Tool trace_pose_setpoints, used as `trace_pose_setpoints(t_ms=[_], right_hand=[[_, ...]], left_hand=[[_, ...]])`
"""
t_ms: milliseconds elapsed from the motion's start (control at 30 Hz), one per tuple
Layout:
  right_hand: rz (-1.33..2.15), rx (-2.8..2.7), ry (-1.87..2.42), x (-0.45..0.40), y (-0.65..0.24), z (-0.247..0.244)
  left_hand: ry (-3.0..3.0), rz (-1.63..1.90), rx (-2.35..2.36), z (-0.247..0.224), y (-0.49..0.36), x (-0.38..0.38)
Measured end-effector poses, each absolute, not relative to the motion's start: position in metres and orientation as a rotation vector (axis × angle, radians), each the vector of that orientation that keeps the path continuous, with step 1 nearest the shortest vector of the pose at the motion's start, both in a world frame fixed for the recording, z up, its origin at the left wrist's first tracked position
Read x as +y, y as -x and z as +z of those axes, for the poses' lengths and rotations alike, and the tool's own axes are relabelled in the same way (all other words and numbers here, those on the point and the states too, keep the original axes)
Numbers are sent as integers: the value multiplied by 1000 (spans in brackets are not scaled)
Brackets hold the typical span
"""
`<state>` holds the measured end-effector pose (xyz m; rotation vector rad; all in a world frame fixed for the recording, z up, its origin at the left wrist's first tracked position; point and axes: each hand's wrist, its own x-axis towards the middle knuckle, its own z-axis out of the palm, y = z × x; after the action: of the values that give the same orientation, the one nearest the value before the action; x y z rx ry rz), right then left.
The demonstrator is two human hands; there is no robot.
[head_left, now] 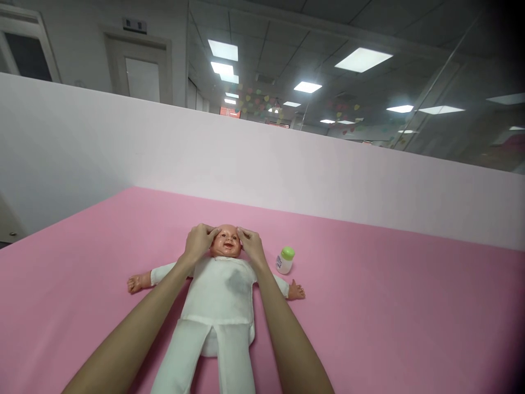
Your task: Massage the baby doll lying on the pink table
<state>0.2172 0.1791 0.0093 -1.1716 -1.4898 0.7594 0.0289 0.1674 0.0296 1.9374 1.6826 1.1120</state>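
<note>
A baby doll (223, 287) with a white cloth body lies on its back, its arms spread wide and its head toward the far side. At the left of its head is my left hand (199, 241), with curled fingers and the thumb against the temple. My right hand (252, 245) mirrors it on the other side, thumb pressed to the opposite temple. Both hands are closed about the head, and some fingertips are hidden behind it. A small clear jar (284, 264) with a green lid stands just right of my right hand, apart from it.
The doll rests on a pink padded surface (381, 317). A white low wall (266, 164) runs along its far edge. Beyond are glass panels, a door (141, 76) and lit ceiling lamps (363, 59).
</note>
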Motion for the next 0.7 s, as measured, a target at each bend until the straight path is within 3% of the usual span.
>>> trace_pose_setpoints(t_ms=[700], right_hand=[[815, -1497, 1121, 185, -218, 7]], left_hand=[[-1915, 1097, 1751, 32, -33, 165]])
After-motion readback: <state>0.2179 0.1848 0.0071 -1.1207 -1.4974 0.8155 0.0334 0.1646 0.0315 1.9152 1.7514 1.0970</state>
